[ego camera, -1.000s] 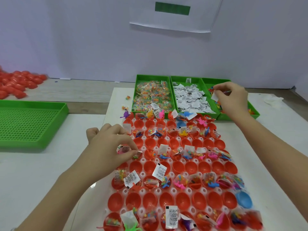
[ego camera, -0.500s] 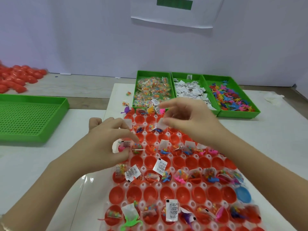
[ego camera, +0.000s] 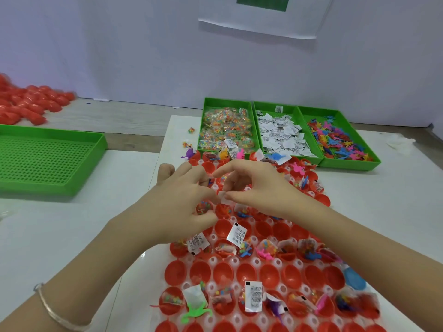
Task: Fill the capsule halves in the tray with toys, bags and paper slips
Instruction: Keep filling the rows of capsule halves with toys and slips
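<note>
Paper slip is pinched in the fingertips of the right hand at frame centre, above the upper-middle rows of the tray. The left hand is curled with its fingertips against the slip's left edge; a grip can't be confirmed. The nearest capsule half without a slip sits just below-left, partly covered by the left hand, so a short down-left drop is expected.

Both forearms bare, no sleeves; thin silver bangle on left wrist.

Green perforated tray, wall sheet
</note>
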